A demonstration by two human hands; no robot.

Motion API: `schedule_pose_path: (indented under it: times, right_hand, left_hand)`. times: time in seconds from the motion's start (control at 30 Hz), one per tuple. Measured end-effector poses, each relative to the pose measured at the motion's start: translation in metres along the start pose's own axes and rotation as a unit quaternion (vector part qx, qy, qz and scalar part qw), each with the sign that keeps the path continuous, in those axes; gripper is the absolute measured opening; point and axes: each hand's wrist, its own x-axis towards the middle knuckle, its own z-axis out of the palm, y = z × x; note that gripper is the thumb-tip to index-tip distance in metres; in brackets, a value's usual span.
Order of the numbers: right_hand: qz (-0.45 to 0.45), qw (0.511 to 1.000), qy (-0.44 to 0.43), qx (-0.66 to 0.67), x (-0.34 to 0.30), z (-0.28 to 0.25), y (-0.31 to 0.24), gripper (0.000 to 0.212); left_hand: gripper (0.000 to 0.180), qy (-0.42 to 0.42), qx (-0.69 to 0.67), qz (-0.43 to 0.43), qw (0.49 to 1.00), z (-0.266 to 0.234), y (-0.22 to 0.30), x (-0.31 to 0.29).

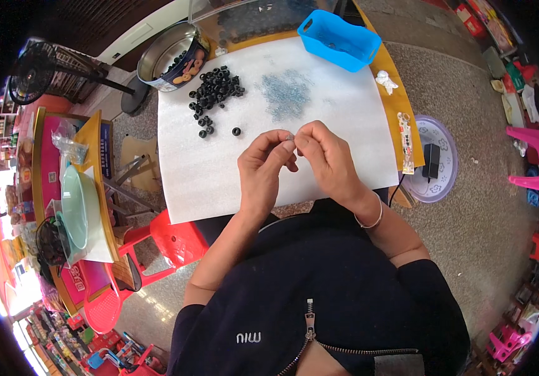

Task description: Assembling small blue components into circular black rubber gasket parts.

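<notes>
My left hand (266, 160) and my right hand (327, 160) meet fingertip to fingertip over the white sheet (357, 113). Between their pinched thumbs and forefingers sits a small silvery piece (290, 137), too tiny to make out in full. Just beyond the fingers spreads a loose pile of tiny blue-grey, shiny pieces (285, 94). Farther left lies a heap of small round black parts (214, 91), each seemingly with a hole or collar. One single black part (236, 131) rests apart from the heap, nearest my left hand.
A round tin (150, 66) with black parts inside stands at the sheet's far left corner. At the far right is a blue plastic basket (319, 41). Crumpled tissue (386, 82) and a power strip (405, 144) lie along the right table edge. A red stool (178, 241) stands left.
</notes>
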Motion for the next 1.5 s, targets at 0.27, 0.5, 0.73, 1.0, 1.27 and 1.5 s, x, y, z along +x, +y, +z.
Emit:
schedule_pose_path:
  times: [0.27, 0.5, 0.73, 1.0, 1.27, 1.5]
  right_hand:
    - [-0.076, 0.996, 0.032, -0.034, -0.002, 0.002, 0.006, 0.010]
    - [-0.117, 0.989, 0.040, -0.080, 0.000, 0.001, 0.005, 0.008]
    - [-0.114, 0.987, 0.035, -0.112, 0.003, 0.000, 0.000, 0.009]
    - [-0.051, 0.993, 0.009, -0.107, 0.002, -0.004, 0.002, 0.012]
    - [-0.141, 0.978, 0.044, -0.149, 0.002, 0.003, 0.012, 0.010]
    - [0.019, 0.999, 0.025, 0.025, 0.004, 0.003, 0.009, 0.014]
  left_hand:
    - [0.015, 0.002, 0.002, -0.023, 1.000, -0.002, 0.006, 0.000]
    - [0.017, -0.023, 0.045, -0.025, 0.998, -0.004, 0.010, 0.002]
    - [0.013, -0.009, 0.130, 0.016, 0.991, 0.000, 0.006, -0.001]
    - [0.015, -0.036, 0.229, 0.044, 0.972, -0.003, 0.003, 0.003]
    - [0.017, -0.016, 0.239, 0.015, 0.971, 0.000, 0.007, 0.005]
    - [0.011, 0.011, 0.427, 0.196, 0.883, 0.000, -0.007, 0.008]
